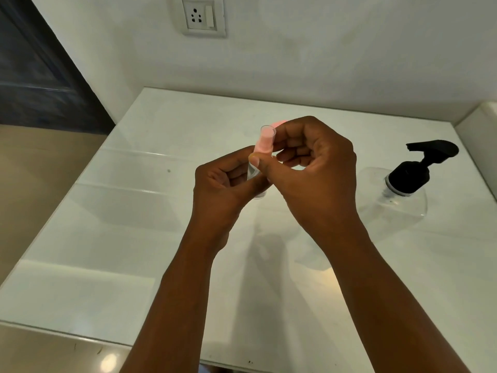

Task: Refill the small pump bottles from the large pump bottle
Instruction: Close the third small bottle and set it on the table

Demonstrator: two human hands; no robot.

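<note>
A small clear pump bottle [264, 145] with a pink pump under a clear cap is held up over the middle of the white counter [113, 238]. My left hand [226, 184] grips its clear lower body. My right hand [314, 168] pinches the capped pink top from the right. A second pink thing [279, 121] peeks out behind my right hand's fingers, mostly hidden. The large clear pump bottle [398, 195] with a black pump head stands on the counter at the right, apart from both hands.
A white wall with a power socket [203, 17] rises behind the counter. A raised white ledge [484, 122] borders the counter's right side. A dark door [35, 71] and beige floor lie to the left.
</note>
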